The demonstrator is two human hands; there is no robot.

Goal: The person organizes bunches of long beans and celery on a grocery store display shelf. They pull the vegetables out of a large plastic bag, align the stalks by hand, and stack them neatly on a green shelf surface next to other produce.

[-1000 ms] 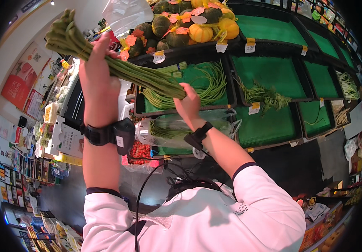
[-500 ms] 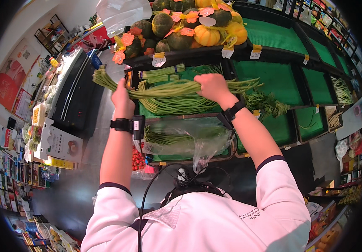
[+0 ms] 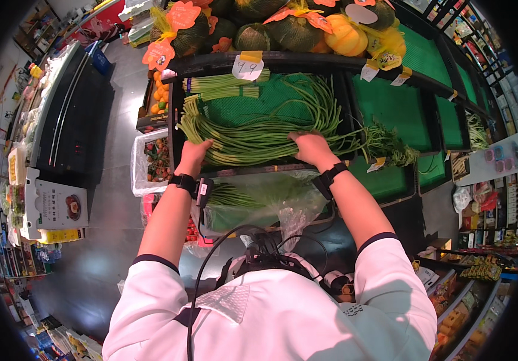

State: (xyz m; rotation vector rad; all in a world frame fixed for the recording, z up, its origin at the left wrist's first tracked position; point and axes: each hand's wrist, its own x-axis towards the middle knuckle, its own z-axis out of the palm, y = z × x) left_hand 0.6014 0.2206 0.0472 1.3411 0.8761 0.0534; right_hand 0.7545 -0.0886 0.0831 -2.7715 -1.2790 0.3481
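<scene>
far to the left a long black counter (image 3: 69,114) with a glossy top runs beside a printed cardboard box (image 3: 51,204), on a smooth grey floor. next comes a white plastic crate (image 3: 140,165) of small mixed red and dark produce, and above it a bin of round oranges (image 3: 160,99). the left hand (image 3: 194,155), wearing a black wrist strap, rests on the near left end of a thick bundle of long beans (image 3: 259,135); its fingers curl over the thin stalks, gripping them. the beans are slender, cord-like and pale green, lying crosswise in a black display tray (image 3: 178,117) lined with a bright green nubbed mat, on the middle shelf just below the squashes. a second, smaller bundle of straight green stalks (image 3: 223,84) lies at the back of the same tray. under the tray's front edge a crinkled clear plastic bag (image 3: 271,201) covers more greens. the right hand (image 3: 310,147), also strapped at the wrist, presses down on the bundle's right part, fingers closed around the stalks. above, dark green ribbed squashes (image 3: 295,30) and a yellow one (image 3: 346,36) sit with orange paper tags. to the right lie feathery leafy herbs (image 3: 385,144), then bare green-lined trays (image 3: 394,102).
</scene>
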